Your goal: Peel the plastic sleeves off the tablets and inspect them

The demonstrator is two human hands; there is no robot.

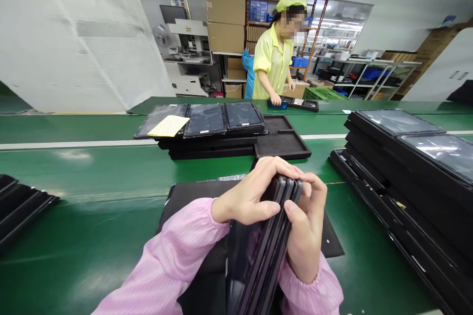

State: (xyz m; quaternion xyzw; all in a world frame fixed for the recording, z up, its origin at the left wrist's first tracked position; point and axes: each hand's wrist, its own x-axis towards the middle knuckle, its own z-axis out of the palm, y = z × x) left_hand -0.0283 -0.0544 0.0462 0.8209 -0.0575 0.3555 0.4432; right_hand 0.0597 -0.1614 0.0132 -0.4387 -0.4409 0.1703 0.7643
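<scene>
A small stack of dark, flat tablet-like devices stands on edge between my hands, tilted, with rounded corners at the top. My left hand presses its left face, thumb along the near edges and fingers bent over the top corner. On the right face, my right hand grips with the thumb against the edges and the fingers behind. Beneath them lies a black mat on the green work surface. The lower ends of the devices run out of the picture.
Black trays holding film-covered panels are stacked ahead, with a yellow sheet on top. An unfilled black tray adjoins them. Tall tray stacks stand at right, more trays at left. A co-worker handles a blue item across the green bench.
</scene>
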